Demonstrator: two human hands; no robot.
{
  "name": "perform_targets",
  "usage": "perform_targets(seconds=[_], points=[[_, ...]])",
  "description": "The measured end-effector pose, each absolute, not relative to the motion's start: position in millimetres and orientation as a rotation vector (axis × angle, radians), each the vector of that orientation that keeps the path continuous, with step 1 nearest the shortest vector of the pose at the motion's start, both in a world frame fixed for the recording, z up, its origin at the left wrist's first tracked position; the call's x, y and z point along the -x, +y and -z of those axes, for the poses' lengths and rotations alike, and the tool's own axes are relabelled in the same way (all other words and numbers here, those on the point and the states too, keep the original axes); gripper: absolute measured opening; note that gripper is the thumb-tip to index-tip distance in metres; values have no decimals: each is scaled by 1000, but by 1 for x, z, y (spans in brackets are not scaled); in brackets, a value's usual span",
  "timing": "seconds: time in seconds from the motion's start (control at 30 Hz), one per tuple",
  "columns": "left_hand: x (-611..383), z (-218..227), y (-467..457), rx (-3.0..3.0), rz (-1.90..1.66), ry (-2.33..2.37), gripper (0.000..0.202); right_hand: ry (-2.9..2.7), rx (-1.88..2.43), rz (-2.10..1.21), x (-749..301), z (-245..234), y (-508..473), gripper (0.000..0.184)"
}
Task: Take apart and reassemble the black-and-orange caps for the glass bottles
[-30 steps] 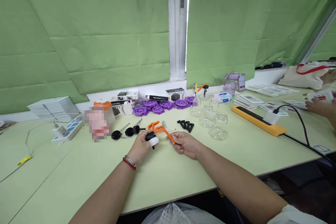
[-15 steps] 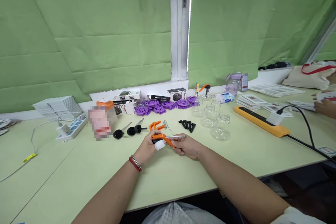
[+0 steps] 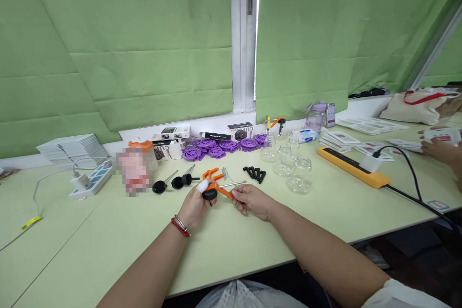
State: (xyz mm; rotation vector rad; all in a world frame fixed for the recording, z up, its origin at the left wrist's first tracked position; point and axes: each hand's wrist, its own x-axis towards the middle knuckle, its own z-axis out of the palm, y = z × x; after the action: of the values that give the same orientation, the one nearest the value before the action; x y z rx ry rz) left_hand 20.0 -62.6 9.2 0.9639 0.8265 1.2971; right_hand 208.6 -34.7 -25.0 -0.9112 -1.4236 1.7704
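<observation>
My left hand (image 3: pixel 197 202) is closed on a round black part (image 3: pixel 210 194) that carries a thin metal rod (image 3: pixel 233 184) pointing right. A white wrap covers its thumb. An orange curved lever (image 3: pixel 224 191) extends rightward from the black part, and the fingers of my right hand (image 3: pixel 250 200) pinch its far end. Just behind my hands lie loose orange levers (image 3: pixel 212 173) and small metal pins (image 3: pixel 225 173). To their left are black round parts with metal rods (image 3: pixel 177 182), and several black elbow-shaped pieces (image 3: pixel 254 173) rest to the right.
Clear glass jars (image 3: pixel 298 182) stand right of centre. Purple plastic parts (image 3: pixel 216 148) and boxes (image 3: pixel 172 149) line the back. An orange power strip (image 3: pixel 353 167) is on the right, a white one (image 3: pixel 94 181) on the left. Another person's hand (image 3: pixel 438 147) holds cards at far right.
My left hand has turned the black part, so its round face shows more. My right fingers have slid to the lever's end, and the hands are slightly farther apart.
</observation>
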Motion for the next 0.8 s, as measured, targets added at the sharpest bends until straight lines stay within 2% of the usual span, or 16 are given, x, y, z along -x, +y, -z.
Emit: perform_targets(seconds=[0.13, 0.23, 0.3, 0.37, 0.57, 0.8], points=[[-10, -8, -54, -905, -1378, 828, 24, -1510, 1205, -1504, -217, 15, -28, 17], [-5, -9, -51, -884, -1414, 812, 24, -1759, 1372, -1115, -221, 3, -16, 8], [-4, -11, -50, -856, -1444, 779, 24, -1984, 1419, -790, -216, -4, -4, 10], [-3, -12, -50, -821, -1479, 740, 22, -2113, 1542, -613, -206, -8, 9, 13], [7, -11, -46, -755, -1546, 731, 19, -2133, 1851, -500, -172, -11, 39, 16], [6, -12, -45, -740, -1558, 788, 20, -2139, 1954, -446, -163, -13, 46, 24]])
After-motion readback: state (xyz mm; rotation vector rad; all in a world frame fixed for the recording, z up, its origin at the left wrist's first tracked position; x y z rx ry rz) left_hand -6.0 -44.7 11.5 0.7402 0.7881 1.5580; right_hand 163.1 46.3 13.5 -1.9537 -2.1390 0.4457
